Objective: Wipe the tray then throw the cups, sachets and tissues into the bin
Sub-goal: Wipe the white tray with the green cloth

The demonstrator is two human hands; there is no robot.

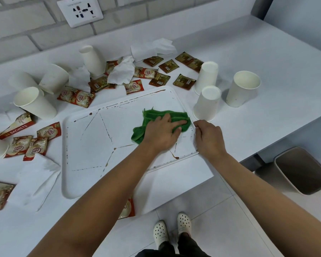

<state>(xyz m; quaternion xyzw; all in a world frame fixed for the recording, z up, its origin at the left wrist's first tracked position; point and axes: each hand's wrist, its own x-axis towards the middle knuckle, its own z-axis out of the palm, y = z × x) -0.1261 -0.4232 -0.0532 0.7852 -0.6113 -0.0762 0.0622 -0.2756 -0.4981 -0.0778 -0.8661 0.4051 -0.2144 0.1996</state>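
A white tray streaked with brown lines and drops lies on the white counter in front of me. My left hand presses flat on a green cloth at the tray's right side. My right hand pinches the tray's right rim. White paper cups stand upside down or upright to the right, and others lie tipped at the left. Sachets and crumpled tissues are scattered behind and left of the tray. A grey bin stands on the floor at the right.
A torn sachet box lies at the left beside more sachets and a flat tissue. A wall socket sits above the counter's back. The counter's front edge runs diagonally past my feet.
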